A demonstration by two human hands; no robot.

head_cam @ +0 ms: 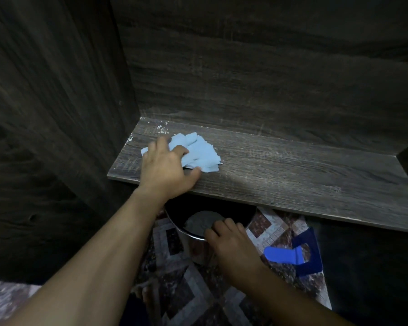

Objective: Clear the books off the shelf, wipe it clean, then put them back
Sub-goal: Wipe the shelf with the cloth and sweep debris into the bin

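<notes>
Left hand [166, 169] lay on the cloth [199, 150], fingers curled down into the folds and gripping it, thumb stretched out along the near edge. The fingertips were buried in the fabric and not separately visible.

Right hand [231, 243] was lower and nearer, below the shelf [292, 175]. Its fingers were hooked over the near rim of a pail [236, 211], holding it.

The cloth, light blue and crumpled, sat on the left part of the shelf, close to the left side panel and between the near and far edges. The shelf was a single dark wood-grain board running left to right, with a back panel behind it. White specks [159, 128] marked its far left corner.

The pail stood under the near edge of the shelf, partly covered by it. A grey lump [201, 223] lay inside; what it was could not be told.

A blue plastic item [299, 252] lay on the patterned floor [198, 290] to the right of the right hand, apart from the pail.

Count: two hands, one cloth, one shelf board, one pail, one blue item.
</notes>
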